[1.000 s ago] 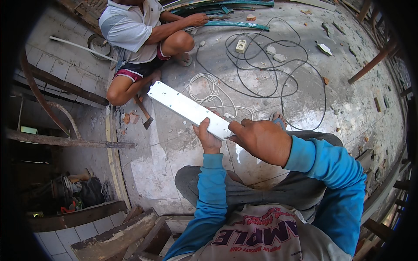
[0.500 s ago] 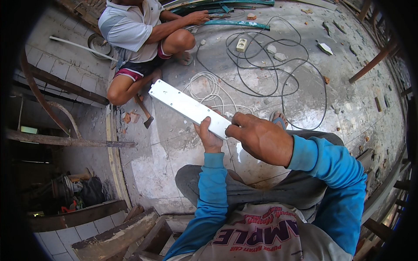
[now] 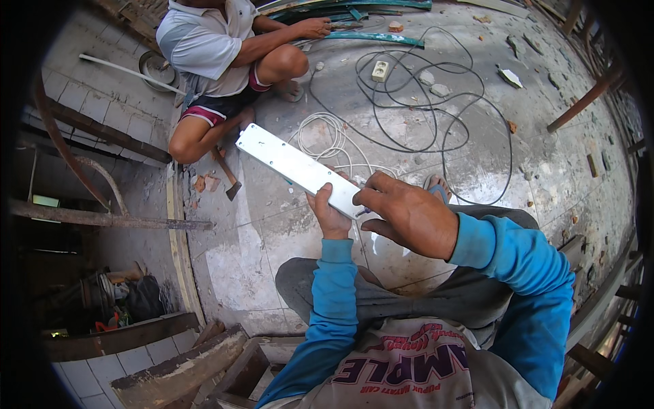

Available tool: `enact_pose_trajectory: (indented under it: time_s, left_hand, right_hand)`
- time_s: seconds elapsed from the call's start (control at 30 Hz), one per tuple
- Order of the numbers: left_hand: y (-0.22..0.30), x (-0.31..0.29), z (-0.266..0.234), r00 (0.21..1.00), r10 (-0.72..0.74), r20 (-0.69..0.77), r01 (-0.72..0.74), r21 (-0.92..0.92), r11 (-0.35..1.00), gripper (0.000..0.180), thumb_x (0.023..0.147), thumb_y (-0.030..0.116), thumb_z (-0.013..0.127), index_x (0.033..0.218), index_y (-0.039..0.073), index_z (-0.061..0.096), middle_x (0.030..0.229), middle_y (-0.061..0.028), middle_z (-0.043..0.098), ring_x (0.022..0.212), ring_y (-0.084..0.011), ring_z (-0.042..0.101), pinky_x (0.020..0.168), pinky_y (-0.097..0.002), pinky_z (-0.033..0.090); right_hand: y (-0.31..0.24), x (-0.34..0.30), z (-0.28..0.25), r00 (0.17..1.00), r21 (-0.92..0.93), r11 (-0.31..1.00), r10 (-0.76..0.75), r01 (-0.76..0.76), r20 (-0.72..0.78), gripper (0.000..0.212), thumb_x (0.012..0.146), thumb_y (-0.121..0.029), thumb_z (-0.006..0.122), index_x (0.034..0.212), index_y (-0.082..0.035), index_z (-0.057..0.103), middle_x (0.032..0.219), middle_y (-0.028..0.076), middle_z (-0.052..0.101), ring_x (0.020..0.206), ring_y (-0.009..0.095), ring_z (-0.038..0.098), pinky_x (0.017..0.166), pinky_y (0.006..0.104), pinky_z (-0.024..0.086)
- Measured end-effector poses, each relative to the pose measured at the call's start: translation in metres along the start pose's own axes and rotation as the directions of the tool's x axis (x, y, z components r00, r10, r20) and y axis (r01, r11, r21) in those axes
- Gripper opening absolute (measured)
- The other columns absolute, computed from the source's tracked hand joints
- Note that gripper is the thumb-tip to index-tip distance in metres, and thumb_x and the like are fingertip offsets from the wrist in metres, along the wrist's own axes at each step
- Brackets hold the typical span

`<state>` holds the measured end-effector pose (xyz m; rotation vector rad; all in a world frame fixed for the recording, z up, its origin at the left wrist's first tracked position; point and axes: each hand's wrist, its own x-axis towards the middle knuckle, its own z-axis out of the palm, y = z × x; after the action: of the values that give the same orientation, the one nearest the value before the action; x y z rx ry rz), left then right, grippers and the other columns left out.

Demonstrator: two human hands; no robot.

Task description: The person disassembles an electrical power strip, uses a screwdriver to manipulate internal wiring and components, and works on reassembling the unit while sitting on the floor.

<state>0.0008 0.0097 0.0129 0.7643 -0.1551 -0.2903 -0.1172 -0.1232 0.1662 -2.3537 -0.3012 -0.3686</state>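
Observation:
A long white power strip [image 3: 293, 169], its flat screw-holed face up, slants from far left to near right over my lap. My left hand [image 3: 330, 213] is wrapped round its near part, thumb on top and fingers beneath. My right hand [image 3: 412, 215] is bent over the near end, index finger at the strip's edge and thumb lower. Between that thumb and finger shows a small dark thing [image 3: 364, 213], too small to name. A coil of white cable [image 3: 320, 140] lies on the floor behind the strip.
Another person [image 3: 218, 61] squats at the far left, hands by green metal bars [image 3: 368, 37]. A black cord [image 3: 443, 143] loops over the floor beside a cream socket block [image 3: 380, 71]. A hatchet [image 3: 231, 184] lies near that person's foot. Rubble is scattered at right.
My right thumb has dropped away from the index finger, uncovering the small dark thing at the strip's near end. My left hand keeps its hold on the power strip.

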Motion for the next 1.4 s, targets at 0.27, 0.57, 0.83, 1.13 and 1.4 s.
enact_pose_trajectory:
  time_s: [0.27,0.57,0.83,1.13,1.4]
  left_hand:
    - [-0.009,0.004,-0.011,0.999,-0.027,0.017,0.028,-0.047,0.998,0.060,0.093,0.053,0.053,0.123,0.001,0.052,0.108,-0.0093,0.059,0.092,-0.0263,0.063,0.071,-0.0441,0.057]
    - [0.003,0.003,0.004,0.992,-0.126,-0.018,0.113,-0.336,0.935,0.079,0.097,0.075,0.024,0.126,0.009,0.054,0.108,-0.0114,0.062,0.088,-0.0297,0.063,0.072,-0.0436,0.055]
    - [-0.004,0.000,0.000,0.984,-0.177,-0.019,0.161,-0.334,0.929,0.076,0.098,0.072,0.023,0.125,0.008,0.053,0.106,-0.0109,0.061,0.087,-0.0291,0.063,0.071,-0.0466,0.055]
    - [-0.002,-0.004,0.006,0.981,-0.187,0.054,0.195,-0.297,0.935,0.080,0.097,0.074,0.018,0.125,0.007,0.053,0.105,-0.0114,0.061,0.085,-0.0287,0.065,0.073,-0.0468,0.055]
    - [-0.017,-0.021,0.019,0.971,-0.221,-0.086,0.220,-0.018,0.975,0.069,0.104,0.063,0.020,0.128,0.006,0.052,0.109,-0.0149,0.064,0.091,-0.0257,0.066,0.080,-0.0393,0.055]
  right_hand:
    - [-0.003,-0.002,-0.008,0.978,-0.154,0.983,0.127,-0.102,0.167,0.024,0.087,-0.011,0.068,0.108,-0.002,0.059,0.089,0.017,0.063,0.077,0.037,0.068,0.065,0.0446,0.055]
    - [-0.006,0.004,-0.032,0.998,-0.030,0.997,0.069,-0.069,-0.013,0.017,0.086,-0.008,0.069,0.101,-0.003,0.063,0.088,0.016,0.063,0.079,0.037,0.066,0.069,0.0442,0.054]
    - [-0.003,0.008,-0.020,0.992,-0.064,0.994,0.078,-0.084,-0.100,0.018,0.087,-0.013,0.071,0.103,-0.005,0.065,0.088,0.015,0.062,0.077,0.035,0.066,0.065,0.0432,0.053]
    - [0.006,0.013,-0.020,0.984,-0.116,0.987,0.092,-0.110,-0.155,0.018,0.088,-0.014,0.070,0.103,-0.005,0.067,0.088,0.014,0.063,0.078,0.034,0.066,0.066,0.0417,0.054]
    - [0.038,0.017,-0.030,0.815,0.573,0.631,0.567,-0.524,0.120,0.042,0.093,-0.013,0.065,0.132,-0.001,0.057,0.101,0.010,0.068,0.085,0.015,0.062,0.074,0.0292,0.051]
